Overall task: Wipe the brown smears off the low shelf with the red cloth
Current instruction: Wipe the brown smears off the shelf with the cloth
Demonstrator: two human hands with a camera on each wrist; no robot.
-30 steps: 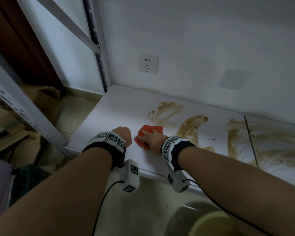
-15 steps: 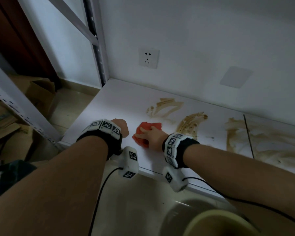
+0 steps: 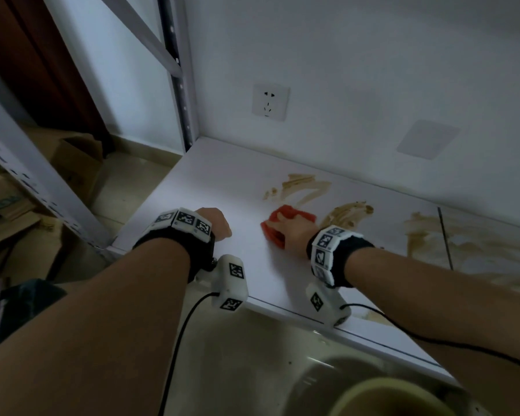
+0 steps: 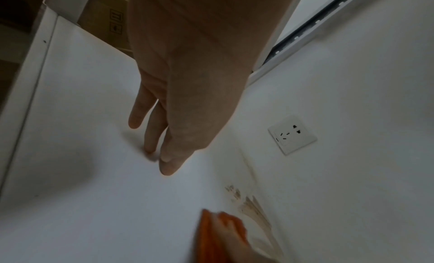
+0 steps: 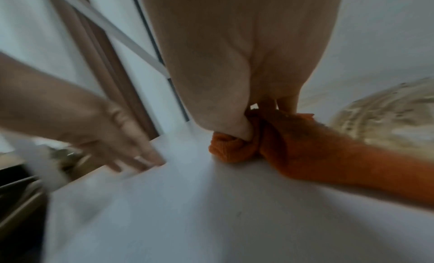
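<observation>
The red cloth (image 3: 282, 212) lies bunched on the white low shelf (image 3: 222, 181), just in front of the left brown smear (image 3: 303, 187) and beside a second smear (image 3: 347, 214). My right hand (image 3: 287, 222) presses down on it; in the right wrist view the thumb and curled fingers dig into the folds of the cloth (image 5: 293, 152). More smears (image 3: 418, 235) spread to the right. My left hand (image 3: 218, 226) rests on the bare shelf left of the cloth, holding nothing, its straight fingers (image 4: 150, 137) touching the surface.
A wall socket (image 3: 270, 102) sits on the white wall behind the shelf. A grey rack upright (image 3: 182, 85) stands at the shelf's back left corner, with cardboard boxes (image 3: 72, 157) on the floor beyond. A round bucket rim (image 3: 382, 394) is below the shelf's front edge.
My right hand has slid the cloth a little to the right and back, closer to the smears. The left hand stays planted on the shelf.
</observation>
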